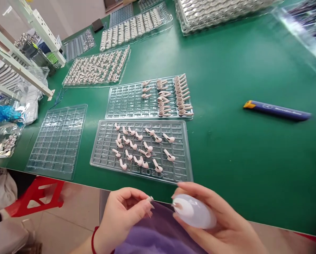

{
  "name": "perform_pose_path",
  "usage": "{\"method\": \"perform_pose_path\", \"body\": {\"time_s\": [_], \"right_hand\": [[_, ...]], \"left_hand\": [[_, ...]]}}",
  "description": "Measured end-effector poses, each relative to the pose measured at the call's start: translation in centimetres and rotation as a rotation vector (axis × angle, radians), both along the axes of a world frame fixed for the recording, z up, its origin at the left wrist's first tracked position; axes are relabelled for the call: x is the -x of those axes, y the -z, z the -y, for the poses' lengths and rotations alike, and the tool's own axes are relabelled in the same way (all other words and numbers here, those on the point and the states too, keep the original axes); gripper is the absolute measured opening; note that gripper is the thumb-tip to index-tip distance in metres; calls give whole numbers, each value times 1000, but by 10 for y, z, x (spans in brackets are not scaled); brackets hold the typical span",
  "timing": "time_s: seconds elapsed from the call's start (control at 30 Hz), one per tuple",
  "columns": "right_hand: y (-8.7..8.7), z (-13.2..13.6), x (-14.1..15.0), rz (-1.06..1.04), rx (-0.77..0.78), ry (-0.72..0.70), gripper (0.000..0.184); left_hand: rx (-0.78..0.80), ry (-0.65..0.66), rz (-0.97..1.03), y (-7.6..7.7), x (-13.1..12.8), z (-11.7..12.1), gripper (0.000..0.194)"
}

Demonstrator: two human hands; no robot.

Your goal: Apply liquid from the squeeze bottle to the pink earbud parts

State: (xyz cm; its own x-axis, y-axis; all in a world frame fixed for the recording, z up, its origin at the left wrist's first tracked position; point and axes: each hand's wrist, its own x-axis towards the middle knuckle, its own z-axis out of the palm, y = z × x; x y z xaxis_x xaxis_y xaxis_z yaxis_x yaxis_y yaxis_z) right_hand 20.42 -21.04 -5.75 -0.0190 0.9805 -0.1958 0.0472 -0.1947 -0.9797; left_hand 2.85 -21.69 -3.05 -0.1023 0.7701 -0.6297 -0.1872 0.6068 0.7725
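Note:
My left hand (121, 213) is at the bottom centre, below the table edge, its thumb and fingers pinched on a small pale part (150, 199). My right hand (221, 225) is wrapped round a white plastic bottle (193, 211), whose tip points left toward the part. Just beyond the hands lies a clear compartment tray (179, 169) with several pink earbud-shaped shells (144, 144) scattered on it. Behind it a second clear tray (121, 102) holds several shells (180, 95) lined up along its right side.
A third clear tray (57, 141) lies at the left on the green table (239, 141). More trays of white parts (97, 67) stand farther back. A blue and yellow pen-like tool (276, 110) lies at the right. A red stool (36, 195) stands under the table's left edge.

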Motion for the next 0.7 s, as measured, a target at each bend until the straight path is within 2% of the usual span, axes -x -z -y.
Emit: {"method": "perform_pose_path", "body": {"time_s": [0.13, 0.33, 0.4, 0.53, 0.7], "right_hand": [[-5, -5, 8, -221, 72, -40, 24], [9, -5, -4, -404, -47, -254, 19], [7, -3, -2, -462, -34, -223, 19], [-7, 2, 7, -546, 91, -94, 19], [-16, 1, 11, -602, 162, -81, 23]], "left_hand": [[-4, 70, 179, -3, -9, 2, 23], [28, 95, 291, -5, -14, 3, 23], [37, 98, 310, -6, -15, 2, 24], [32, 115, 331, -8, -16, 3, 24], [23, 108, 344, -9, -17, 5, 23]]}}
